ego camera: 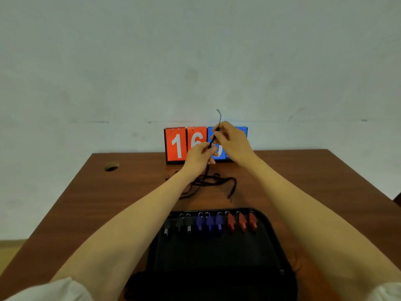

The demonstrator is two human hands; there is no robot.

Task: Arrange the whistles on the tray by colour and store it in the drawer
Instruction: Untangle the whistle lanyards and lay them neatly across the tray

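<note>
A black tray [217, 253] lies at the near edge of the brown table. Along its far side runs a row of whistles: black ones [179, 223] on the left, blue ones [209, 222] in the middle, red ones [242, 222] on the right. Both hands are raised beyond the tray, in front of the scoreboard. My left hand [198, 156] and my right hand [230, 140] pinch the same black cord [218, 118], whose looped end sticks up above my right hand. More black cords [208, 183] lie tangled on the table below the hands.
A flip scoreboard [176, 144] with red cards reading 1 and 6 and blue cards stands at the table's far edge against the wall. A round cable hole [111, 167] is in the table's far left corner. No drawer is in view.
</note>
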